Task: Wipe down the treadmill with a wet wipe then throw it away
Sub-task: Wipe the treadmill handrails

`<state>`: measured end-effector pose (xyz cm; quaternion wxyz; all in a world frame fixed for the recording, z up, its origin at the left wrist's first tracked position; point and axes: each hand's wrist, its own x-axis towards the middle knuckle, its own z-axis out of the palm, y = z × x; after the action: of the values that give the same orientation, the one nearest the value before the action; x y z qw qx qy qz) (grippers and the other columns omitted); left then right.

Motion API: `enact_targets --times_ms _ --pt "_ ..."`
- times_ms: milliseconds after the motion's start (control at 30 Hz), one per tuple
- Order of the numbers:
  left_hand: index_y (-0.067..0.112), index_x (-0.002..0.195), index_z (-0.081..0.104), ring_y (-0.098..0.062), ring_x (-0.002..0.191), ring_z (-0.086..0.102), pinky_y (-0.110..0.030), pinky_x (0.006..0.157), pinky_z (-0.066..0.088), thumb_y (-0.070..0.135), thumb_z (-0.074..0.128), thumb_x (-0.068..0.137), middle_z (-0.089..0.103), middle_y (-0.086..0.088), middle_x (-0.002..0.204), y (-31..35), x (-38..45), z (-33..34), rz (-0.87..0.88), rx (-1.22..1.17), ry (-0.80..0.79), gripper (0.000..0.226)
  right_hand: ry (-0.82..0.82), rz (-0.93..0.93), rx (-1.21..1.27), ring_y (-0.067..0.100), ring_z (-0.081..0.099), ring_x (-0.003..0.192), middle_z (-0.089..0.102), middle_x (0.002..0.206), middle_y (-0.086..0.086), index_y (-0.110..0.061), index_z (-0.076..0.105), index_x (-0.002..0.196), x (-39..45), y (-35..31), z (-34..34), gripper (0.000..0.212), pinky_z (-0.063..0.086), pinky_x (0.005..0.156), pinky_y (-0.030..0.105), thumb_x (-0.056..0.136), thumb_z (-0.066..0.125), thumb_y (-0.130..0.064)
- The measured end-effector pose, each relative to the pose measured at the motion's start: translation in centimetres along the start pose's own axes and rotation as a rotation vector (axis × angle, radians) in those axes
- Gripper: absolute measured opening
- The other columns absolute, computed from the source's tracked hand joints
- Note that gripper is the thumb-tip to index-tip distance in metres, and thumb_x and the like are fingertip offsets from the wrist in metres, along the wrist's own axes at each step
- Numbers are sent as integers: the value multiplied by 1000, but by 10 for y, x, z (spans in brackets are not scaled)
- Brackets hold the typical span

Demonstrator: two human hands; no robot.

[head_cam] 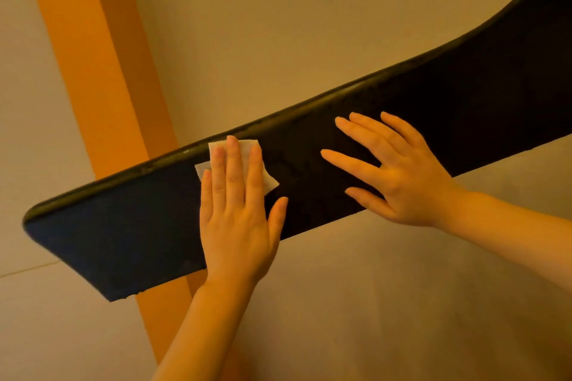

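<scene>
A long black treadmill panel (123, 235) runs from lower left up to the top right, with a rounded upper rim. A white wet wipe (247, 150) lies flat on it near the rim, mostly under my fingers. My left hand (238, 210) presses the wipe against the panel with straight fingers. My right hand (396, 170) rests flat on the black surface to the right of the wipe, fingers spread. The panel looks damp and streaky between the two hands.
Beige tiled floor (371, 318) lies below and behind the panel. An orange stripe (102, 56) runs diagonally from top left down under the panel's left part.
</scene>
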<state>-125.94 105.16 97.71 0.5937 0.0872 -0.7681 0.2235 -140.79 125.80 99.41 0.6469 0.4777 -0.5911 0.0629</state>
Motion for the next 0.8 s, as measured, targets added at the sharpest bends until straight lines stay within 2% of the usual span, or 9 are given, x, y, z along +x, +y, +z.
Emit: enact_targets --times_ms 100,233,300,467,667,800 --pt "18 156 3 -25 150 -8 -35 122 -4 57 12 101 -8 -5 162 12 1 2 -96 -26 26 69 48 -38 37 32 31 143 35 154 15 -18 47 144 1 9 0 52 24 116 47 97 45 -42" --pt "27 155 -6 -16 149 -15 -32 120 -6 61 11 97 -18 6 159 27 1 3 -227 -83 40 69 70 -80 53 32 30 144 32 155 15 -16 44 145 -2 15 6 52 25 115 47 99 39 -40" --pt "25 154 -8 -16 149 -15 -32 120 -7 61 13 97 -20 9 158 34 1 4 -280 -102 43 71 70 -86 67 33 29 144 30 156 16 -15 42 146 -2 15 8 54 24 116 47 99 35 -41" --pt "16 154 -5 -20 150 -14 -36 122 -6 52 24 98 -14 2 161 49 -1 4 -346 -128 9 72 68 -56 82 36 25 145 27 157 19 -11 38 149 -4 16 10 60 23 116 49 99 29 -44" --pt "24 153 -14 -23 149 -19 -31 119 -15 63 12 97 -18 -1 160 58 -19 6 -323 -58 -69 73 78 -61 105 37 24 145 26 157 20 -10 37 149 -6 14 13 61 22 116 48 99 26 -43" --pt "19 152 -12 -20 148 -21 -29 118 -18 61 19 96 -19 1 160 66 -13 8 -401 -67 -62 76 103 -55 111 39 25 144 28 155 23 -7 39 147 -5 14 12 60 21 115 48 99 28 -42"
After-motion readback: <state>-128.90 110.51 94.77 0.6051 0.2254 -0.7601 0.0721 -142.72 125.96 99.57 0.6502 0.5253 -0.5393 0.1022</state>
